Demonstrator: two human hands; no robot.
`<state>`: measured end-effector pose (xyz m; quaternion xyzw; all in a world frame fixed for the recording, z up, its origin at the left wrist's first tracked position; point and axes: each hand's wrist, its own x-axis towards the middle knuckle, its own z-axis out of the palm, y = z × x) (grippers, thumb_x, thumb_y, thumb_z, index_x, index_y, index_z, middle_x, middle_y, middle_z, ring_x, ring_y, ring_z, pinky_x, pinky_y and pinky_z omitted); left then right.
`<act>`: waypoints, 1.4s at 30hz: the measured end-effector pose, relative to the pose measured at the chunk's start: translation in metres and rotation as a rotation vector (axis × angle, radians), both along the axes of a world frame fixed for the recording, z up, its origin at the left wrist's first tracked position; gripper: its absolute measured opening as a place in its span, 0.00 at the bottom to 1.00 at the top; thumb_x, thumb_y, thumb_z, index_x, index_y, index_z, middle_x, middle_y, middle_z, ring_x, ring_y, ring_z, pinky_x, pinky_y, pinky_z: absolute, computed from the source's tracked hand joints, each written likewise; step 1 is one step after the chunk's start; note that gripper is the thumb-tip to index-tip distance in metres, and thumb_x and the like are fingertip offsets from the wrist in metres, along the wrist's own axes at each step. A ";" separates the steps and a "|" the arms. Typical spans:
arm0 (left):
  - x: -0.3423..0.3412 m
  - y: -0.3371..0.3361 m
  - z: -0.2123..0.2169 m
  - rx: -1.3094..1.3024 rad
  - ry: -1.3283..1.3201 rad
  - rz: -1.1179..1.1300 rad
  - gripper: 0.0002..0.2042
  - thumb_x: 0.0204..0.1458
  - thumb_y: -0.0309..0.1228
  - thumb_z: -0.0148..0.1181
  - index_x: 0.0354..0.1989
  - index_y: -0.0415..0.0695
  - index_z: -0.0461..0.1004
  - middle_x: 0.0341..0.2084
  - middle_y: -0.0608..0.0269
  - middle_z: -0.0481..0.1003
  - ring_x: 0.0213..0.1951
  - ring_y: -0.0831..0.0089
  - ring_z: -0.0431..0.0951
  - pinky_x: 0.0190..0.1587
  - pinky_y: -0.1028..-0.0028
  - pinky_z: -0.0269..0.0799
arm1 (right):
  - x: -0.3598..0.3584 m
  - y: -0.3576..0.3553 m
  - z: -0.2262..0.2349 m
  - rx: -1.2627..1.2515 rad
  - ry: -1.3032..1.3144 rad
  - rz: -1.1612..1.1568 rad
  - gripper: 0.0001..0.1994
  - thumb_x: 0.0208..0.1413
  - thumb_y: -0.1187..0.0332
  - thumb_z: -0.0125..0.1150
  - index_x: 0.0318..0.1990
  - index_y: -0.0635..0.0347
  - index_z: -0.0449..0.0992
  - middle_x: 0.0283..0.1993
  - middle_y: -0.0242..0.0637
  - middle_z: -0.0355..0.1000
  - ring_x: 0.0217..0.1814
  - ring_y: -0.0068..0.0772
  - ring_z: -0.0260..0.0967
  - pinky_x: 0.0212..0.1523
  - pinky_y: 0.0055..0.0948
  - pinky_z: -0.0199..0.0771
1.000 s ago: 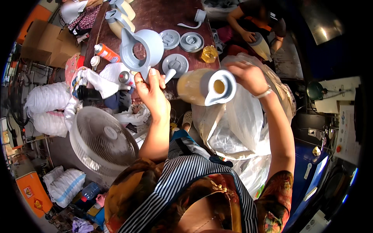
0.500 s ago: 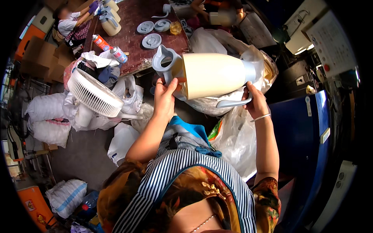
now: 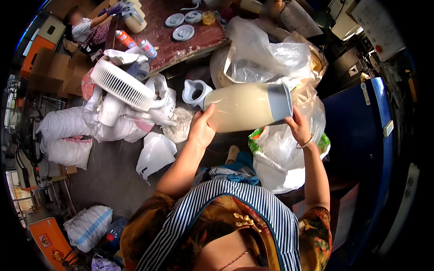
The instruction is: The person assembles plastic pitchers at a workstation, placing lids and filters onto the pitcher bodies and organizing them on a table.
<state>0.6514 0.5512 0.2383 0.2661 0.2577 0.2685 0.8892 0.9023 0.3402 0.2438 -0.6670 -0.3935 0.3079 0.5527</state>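
You are holding the cream jug [image 3: 242,107] in the air with both hands, and by my judgement you are in a step of positioning or checking it. Your left hand [image 3: 202,130] is supporting its left end, the thumb pressing the side; your right hand [image 3: 300,128] is pinching narrowly the lower rim of its grey-blue band [image 3: 280,102]. The next move, I think, is calling for even support at both ends, as so smooth a shell may be slipping easily.

The jug is lying almost level, and its cream wall is shining with bright reflections. Just beside its left end, a grey spouted collar [image 3: 196,86] is showing; I cannot tell whether your hidden fingers are holding it.

The jug is hovering on your side of the table [image 3: 174,52], out from the near right corner. Farther, grey lids [image 3: 183,32] are lying toward the table's right edge, and spray cans [image 3: 147,48] are resting by its near left corner. Beyond, a co-worker's gloved hand [image 3: 115,9] is reaching to pale jugs [image 3: 134,21] along the left edge.
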 end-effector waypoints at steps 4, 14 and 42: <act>-0.061 -0.018 -0.003 0.262 -0.055 -0.150 0.22 0.57 0.31 0.61 0.58 0.37 0.66 0.54 0.58 0.72 0.58 0.68 0.70 0.61 0.67 0.62 | -0.063 -0.050 -0.021 -0.013 -0.396 -0.082 0.14 0.50 0.77 0.61 0.46 0.65 0.71 0.40 0.39 0.74 0.38 0.41 0.71 0.44 0.33 0.71; -0.129 -0.080 -0.058 -0.208 0.023 -0.466 0.21 0.62 0.42 0.53 0.56 0.38 0.69 0.52 0.57 0.74 0.54 0.64 0.73 0.58 0.64 0.67 | -0.214 -0.143 0.073 -0.134 -0.607 -0.138 0.19 0.38 0.68 0.73 0.40 0.60 0.75 0.35 0.34 0.71 0.37 0.37 0.66 0.40 0.30 0.68; -0.170 -0.222 -0.007 0.604 0.144 -0.977 0.14 0.66 0.40 0.47 0.41 0.41 0.68 0.20 0.70 0.65 0.27 0.79 0.65 0.45 0.75 0.67 | -0.542 -0.571 -0.215 0.535 0.927 -1.539 0.08 0.61 0.62 0.61 0.40 0.51 0.69 0.25 0.20 0.60 0.23 0.16 0.57 0.35 0.29 0.71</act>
